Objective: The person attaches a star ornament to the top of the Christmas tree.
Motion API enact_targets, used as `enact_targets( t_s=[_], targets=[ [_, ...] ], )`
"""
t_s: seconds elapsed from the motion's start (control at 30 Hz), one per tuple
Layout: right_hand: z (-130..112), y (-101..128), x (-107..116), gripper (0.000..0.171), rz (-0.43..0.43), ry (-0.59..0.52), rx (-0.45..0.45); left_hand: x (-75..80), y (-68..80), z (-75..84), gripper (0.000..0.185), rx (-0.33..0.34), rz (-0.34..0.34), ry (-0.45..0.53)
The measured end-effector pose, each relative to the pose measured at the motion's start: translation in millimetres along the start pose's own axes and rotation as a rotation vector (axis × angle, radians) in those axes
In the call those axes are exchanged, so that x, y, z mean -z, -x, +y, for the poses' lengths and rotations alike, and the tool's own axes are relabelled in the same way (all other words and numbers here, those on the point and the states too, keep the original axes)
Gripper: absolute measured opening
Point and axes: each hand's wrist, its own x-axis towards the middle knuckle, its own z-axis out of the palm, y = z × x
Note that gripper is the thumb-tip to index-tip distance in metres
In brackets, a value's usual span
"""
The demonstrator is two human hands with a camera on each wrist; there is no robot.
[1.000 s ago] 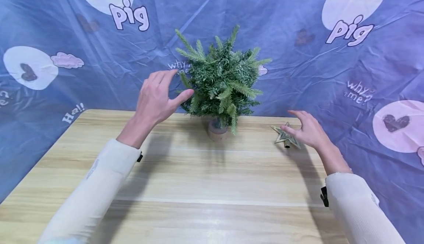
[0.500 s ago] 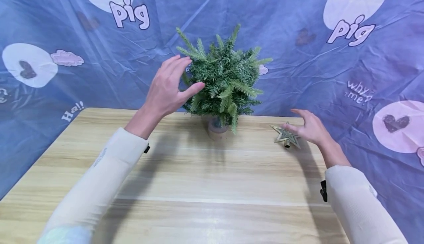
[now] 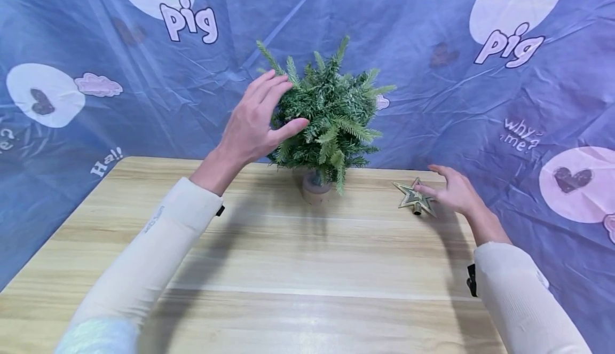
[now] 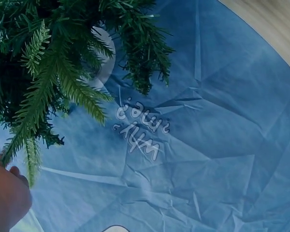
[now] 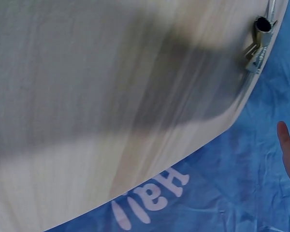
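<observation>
A small artificial Christmas tree (image 3: pixel 331 113) with green needled branches stands on a round base (image 3: pixel 316 194) near the table's back edge. My left hand (image 3: pixel 259 113) is at the tree's left side, fingers extended and thumb spread, overlapping the outer branches. In the left wrist view, part of that hand (image 4: pixel 7 195) shows beside the hanging branches (image 4: pixel 58 67). A gold-edged star tree topper (image 3: pixel 414 198) with a short tube lies to the right of the tree. Above it hovers my right hand (image 3: pixel 456 191), fingers loosely spread, its thumb overlapping the star. The right wrist view shows the topper's tube (image 5: pixel 262 26) at the table edge.
The wooden table (image 3: pixel 269 258) has its back edge against a blue cloth backdrop (image 3: pixel 432 103) printed with words, hearts and clouds. Shadows of both arms fall across the tabletop.
My left hand has moved right and slightly up, from beside the tree to overlapping its left branches. The right hand has shifted slightly to the right over the star topper.
</observation>
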Motion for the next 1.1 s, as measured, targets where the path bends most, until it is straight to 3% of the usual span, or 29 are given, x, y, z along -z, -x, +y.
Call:
enact_targets(
  t_s=[0.23, 0.53, 0.67, 0.87, 1.1],
  targets=[
    [8, 4, -4, 0.092, -0.023, 0.001, -0.044, -6.4, -9.4, 4.7, 0.069, -0.080, -0.036, 0.024],
    [14, 6, -8, 0.097, -0.084, -0.014, -0.079, -9.2, -25.4, 15.9, 0.075, -0.045, -0.072, -0.034],
    [18, 6, -11, 0.097, -0.090, -0.024, -0.082, -9.0, -32.4, 21.0, 0.080, 0.020, -0.112, -0.062],
    [23, 6, -13, 0.097, -0.099, -0.011, -0.091, -6.8, -41.7, 28.7, 0.089, 0.173, -0.233, -0.093],
    [27, 9, -14, 0.100, -0.141, 0.000, -0.118, -5.0, -52.0, 36.4, 0.099, 0.261, -0.355, -0.140]
  ],
)
